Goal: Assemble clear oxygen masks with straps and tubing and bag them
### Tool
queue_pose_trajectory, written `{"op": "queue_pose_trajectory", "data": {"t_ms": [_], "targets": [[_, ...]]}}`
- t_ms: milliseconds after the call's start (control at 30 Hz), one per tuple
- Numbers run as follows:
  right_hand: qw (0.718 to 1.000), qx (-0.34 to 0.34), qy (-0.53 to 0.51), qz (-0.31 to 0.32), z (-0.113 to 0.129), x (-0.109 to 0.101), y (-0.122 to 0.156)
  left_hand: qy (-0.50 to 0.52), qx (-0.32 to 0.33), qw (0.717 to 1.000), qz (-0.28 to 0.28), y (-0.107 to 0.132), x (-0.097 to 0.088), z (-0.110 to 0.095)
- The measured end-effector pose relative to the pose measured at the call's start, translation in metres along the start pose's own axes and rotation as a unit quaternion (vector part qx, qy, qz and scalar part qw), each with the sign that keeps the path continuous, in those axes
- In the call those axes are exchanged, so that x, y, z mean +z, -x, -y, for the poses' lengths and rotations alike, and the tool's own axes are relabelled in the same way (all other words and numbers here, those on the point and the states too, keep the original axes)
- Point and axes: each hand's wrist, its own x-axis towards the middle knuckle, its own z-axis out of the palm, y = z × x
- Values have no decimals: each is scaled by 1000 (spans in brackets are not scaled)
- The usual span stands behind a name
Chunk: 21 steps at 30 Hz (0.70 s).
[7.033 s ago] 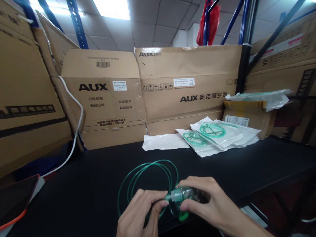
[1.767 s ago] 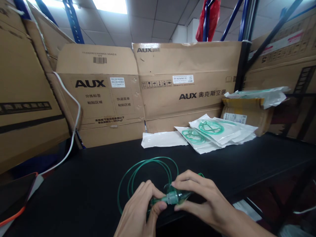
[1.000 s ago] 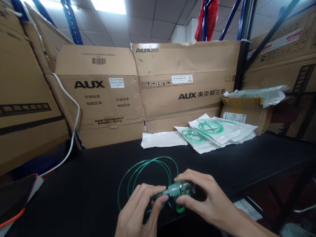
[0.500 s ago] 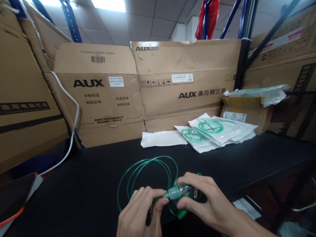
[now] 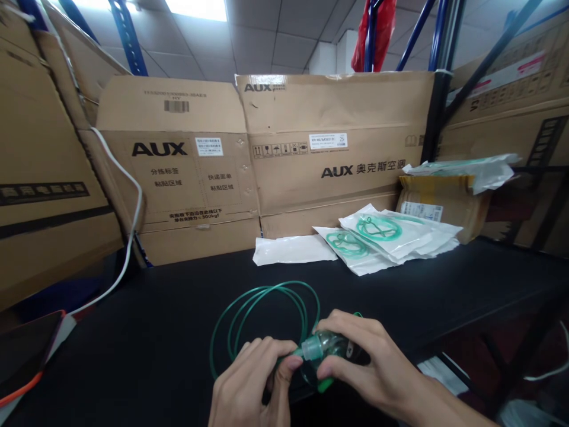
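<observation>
My left hand (image 5: 255, 382) pinches the end of a coiled green tube (image 5: 271, 289) between thumb and index finger. The tube's end meets the pale green connector of a clear green oxygen mask (image 5: 331, 343), at the front edge of the black table. Around the mask's body my right hand (image 5: 367, 356) is closed, thumb below and fingers above. Much of the mask is hidden behind that hand. A bright green piece (image 5: 325, 384) shows under the right thumb. The tube's loops lie on the table just beyond my hands.
Several white packets (image 5: 395, 237) with coiled green tubing lie at the back right, beside a flat white packet (image 5: 293, 249). A small carton (image 5: 440, 198) carries another packet. Large cardboard sheets (image 5: 333, 154) stand behind. At left are a phone (image 5: 29, 350) and a white cable (image 5: 136, 207).
Almost nothing differs. Both hands keep their hold on the tube end and the mask, with only a very slight shift to the left.
</observation>
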Motion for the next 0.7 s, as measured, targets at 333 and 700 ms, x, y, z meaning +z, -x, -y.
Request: {"op": "queue_pose_trajectory", "data": {"t_ms": [333, 700], "targets": [[1000, 2, 6, 22, -2, 0, 0, -10, -5, 1000, 17, 2, 1, 4], [991, -93, 85, 44, 3, -23, -9, -2, -49, 994, 102, -7, -20, 14]]}}
